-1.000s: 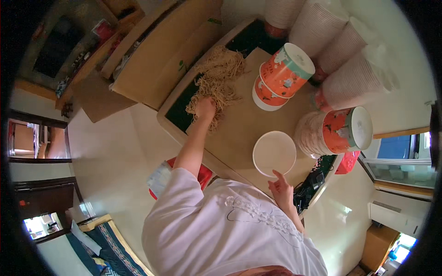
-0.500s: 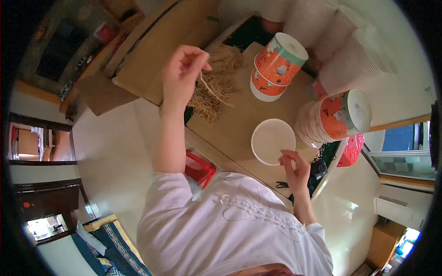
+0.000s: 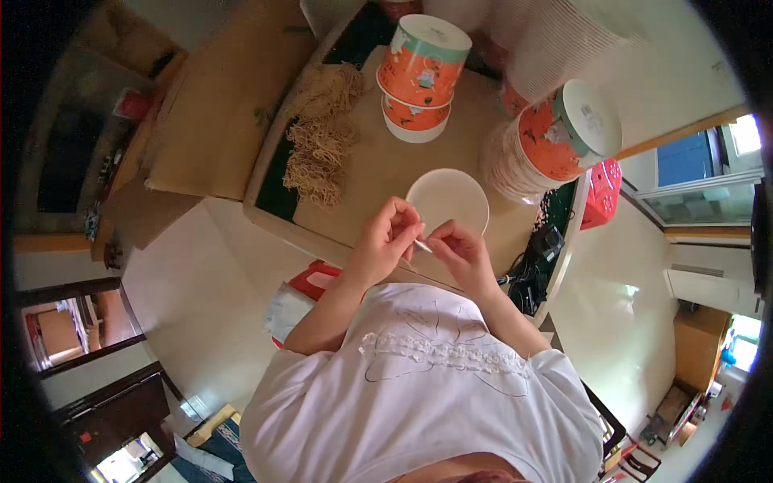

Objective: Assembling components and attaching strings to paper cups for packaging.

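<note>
My left hand (image 3: 390, 238) and my right hand (image 3: 462, 253) are close together in front of my chest, at the near edge of the table. Both are closed, fingertips pinched. Stretched between them is a short, thin, pale strand (image 3: 423, 246); its exact material is too small to make out. Just beyond my fingers stands a round white bowl (image 3: 451, 197), its mouth facing up and its near rim partly behind my right hand. A heap of tan, tangled strands (image 3: 322, 153) lies farther off to the left on the cardboard.
Stacked orange paper tubs (image 3: 423, 76) stand upside down behind the bowl. Another stack of tubs (image 3: 555, 137) leans at the right, below tall white stacks (image 3: 564, 48). Black cables (image 3: 527, 282) lie at the right table edge. A large cardboard box (image 3: 225, 105) is at the left.
My left hand has come down and right from near the tan heap, bringing a strand. My right hand has left the bowl's rim and met it. The view has shifted.
</note>
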{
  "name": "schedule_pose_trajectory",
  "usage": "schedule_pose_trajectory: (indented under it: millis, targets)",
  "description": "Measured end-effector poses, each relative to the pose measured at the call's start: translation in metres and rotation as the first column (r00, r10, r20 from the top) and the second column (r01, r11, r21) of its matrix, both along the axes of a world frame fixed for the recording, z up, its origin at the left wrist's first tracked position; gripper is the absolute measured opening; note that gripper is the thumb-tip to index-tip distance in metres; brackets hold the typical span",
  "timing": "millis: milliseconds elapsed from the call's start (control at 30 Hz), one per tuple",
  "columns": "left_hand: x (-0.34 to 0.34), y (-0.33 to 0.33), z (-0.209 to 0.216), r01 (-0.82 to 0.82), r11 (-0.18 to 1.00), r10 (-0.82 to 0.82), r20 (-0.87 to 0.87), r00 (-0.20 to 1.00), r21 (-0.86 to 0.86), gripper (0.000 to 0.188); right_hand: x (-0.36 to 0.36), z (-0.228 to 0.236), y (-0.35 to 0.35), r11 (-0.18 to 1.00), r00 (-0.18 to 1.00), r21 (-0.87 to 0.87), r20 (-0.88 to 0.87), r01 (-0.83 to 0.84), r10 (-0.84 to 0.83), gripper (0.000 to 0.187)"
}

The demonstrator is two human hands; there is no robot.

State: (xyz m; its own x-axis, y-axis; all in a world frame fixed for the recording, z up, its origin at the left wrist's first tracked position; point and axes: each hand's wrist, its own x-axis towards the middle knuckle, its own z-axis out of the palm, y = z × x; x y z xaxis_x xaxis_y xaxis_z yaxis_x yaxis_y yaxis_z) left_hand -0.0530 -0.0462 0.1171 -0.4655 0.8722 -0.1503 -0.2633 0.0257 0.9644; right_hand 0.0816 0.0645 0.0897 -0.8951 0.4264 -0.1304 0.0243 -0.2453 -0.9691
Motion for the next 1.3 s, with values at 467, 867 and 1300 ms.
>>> schedule_pose_trajectory:
  millis: [467, 867, 1300]
  targets:
    - [0.030, -0.032, -0.032, 0.200, 0.918, -0.216, -0.008, 0.976, -0.343, 0.010, 0.062, -0.011, 0.046, 0.762, 0.902, -0.513, 0.058, 0.395, -0.429, 0.005]
    - [0.031, -0.030, -0.045, 0.095, 0.911, -0.210, -0.252, 0.945, -0.402, 0.012, 0.137, -0.050, 0.052, 0.605, 0.782, 0.796, 0.382, -0.008, -0.492, 0.037]
    - [0.040, -0.005, -0.056, 0.138, 0.923, -0.270, -0.350, 0.897, -0.360, 0.009, 0.061, -0.026, -0.007, 0.938, 0.926, 0.344, 0.337, 0.047, -0.171, 0.008]
